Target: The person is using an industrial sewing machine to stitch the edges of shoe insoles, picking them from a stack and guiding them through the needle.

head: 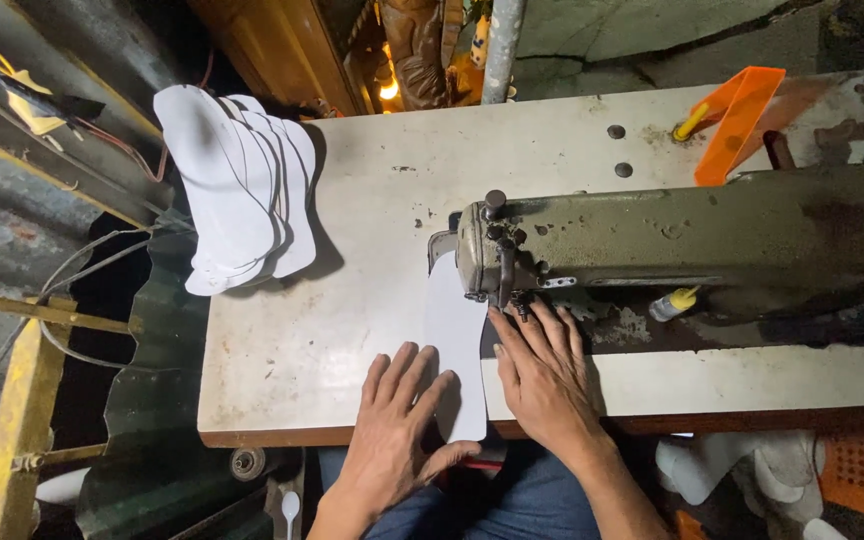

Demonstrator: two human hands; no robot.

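A flat white curved piece [454, 330] lies on the sewing table [352, 200], running from the table's near edge up under the head of an olive-green sewing machine [672, 235]. My left hand [397, 425] rests flat on the piece's lower left part, fingers spread. Pressing flat on its right side is my right hand [544, 375], fingertips close to the needle area [514, 300]. Neither hand grips anything.
A stack of similar white cut pieces [237, 185] overhangs the table's far left corner. An orange plastic holder [737, 120] stands at the back right. A small yellow-capped bottle [672, 302] lies under the machine arm. Cables and a yellow metal frame [17, 400] are at left.
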